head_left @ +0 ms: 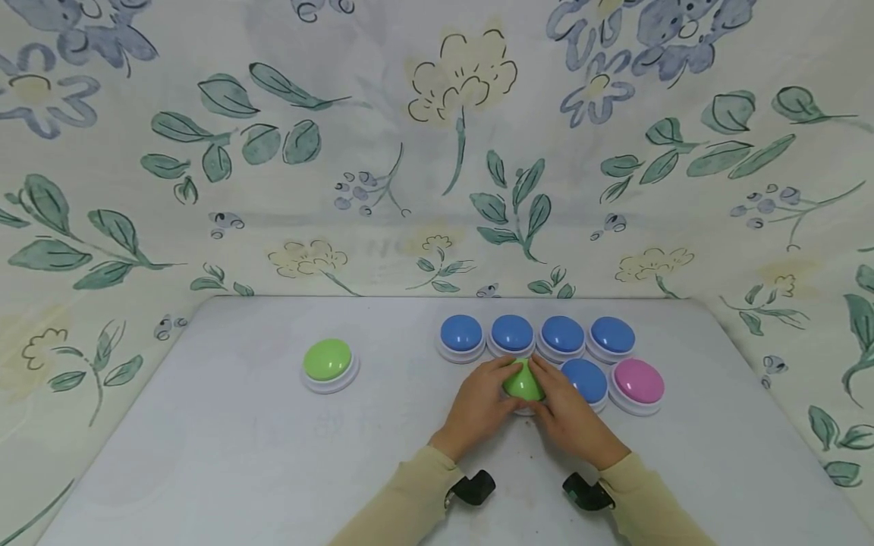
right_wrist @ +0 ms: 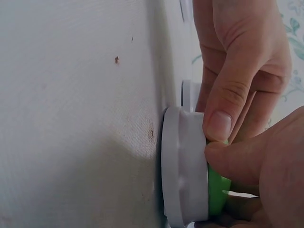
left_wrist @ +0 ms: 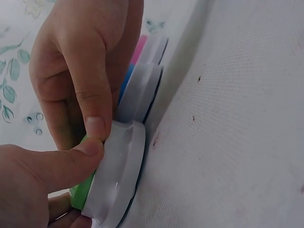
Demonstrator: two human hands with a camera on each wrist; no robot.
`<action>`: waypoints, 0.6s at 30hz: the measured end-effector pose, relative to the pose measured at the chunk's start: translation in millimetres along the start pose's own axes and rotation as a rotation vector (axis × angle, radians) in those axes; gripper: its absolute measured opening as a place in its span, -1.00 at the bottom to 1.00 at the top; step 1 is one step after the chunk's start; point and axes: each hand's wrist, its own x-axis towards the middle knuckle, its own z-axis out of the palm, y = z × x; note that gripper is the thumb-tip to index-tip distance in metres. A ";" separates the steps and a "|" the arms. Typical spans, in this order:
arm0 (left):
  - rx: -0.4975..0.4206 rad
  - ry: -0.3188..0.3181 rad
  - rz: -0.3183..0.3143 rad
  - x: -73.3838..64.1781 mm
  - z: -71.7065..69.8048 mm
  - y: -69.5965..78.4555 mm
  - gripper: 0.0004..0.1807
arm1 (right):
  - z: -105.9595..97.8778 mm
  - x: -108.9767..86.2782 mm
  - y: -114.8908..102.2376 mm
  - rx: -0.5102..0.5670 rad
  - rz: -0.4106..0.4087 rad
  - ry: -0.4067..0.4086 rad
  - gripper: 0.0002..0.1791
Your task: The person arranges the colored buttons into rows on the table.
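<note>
A green push button (head_left: 523, 381) with a white round base sits in the front row of a cluster on the table. My left hand (head_left: 478, 406) grips it from the left and my right hand (head_left: 570, 413) from the right, both with fingers curved around the dome. In the left wrist view, the two thumbs meet at the near edge of the green dome (left_wrist: 81, 192), just above its white base (left_wrist: 118, 173). The base appears to rest on the table in the right wrist view. The far fingers are partly hidden there.
A second green button (head_left: 328, 359) stands apart at the left. Behind my hands runs a row of several blue buttons (head_left: 512, 332). Beside my right hand are another blue button (head_left: 585, 379) and a pink button (head_left: 639, 381). Floral cloth (head_left: 423, 212) hangs behind the white table (head_left: 225, 455).
</note>
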 end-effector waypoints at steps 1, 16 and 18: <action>0.003 0.000 0.002 0.4 0.2 0.1 -0.38 | 0.0 0.2 0.1 0.000 0.004 -0.001 -0.36; -0.017 0.004 0.003 0.4 0.4 -2.0 -0.39 | 1.5 2.6 -2.0 -0.008 0.029 -0.017 -0.37; -0.019 0.000 0.006 -0.1 -0.2 -2.7 -0.39 | 2.3 2.6 -2.0 -0.013 0.028 -0.020 -0.38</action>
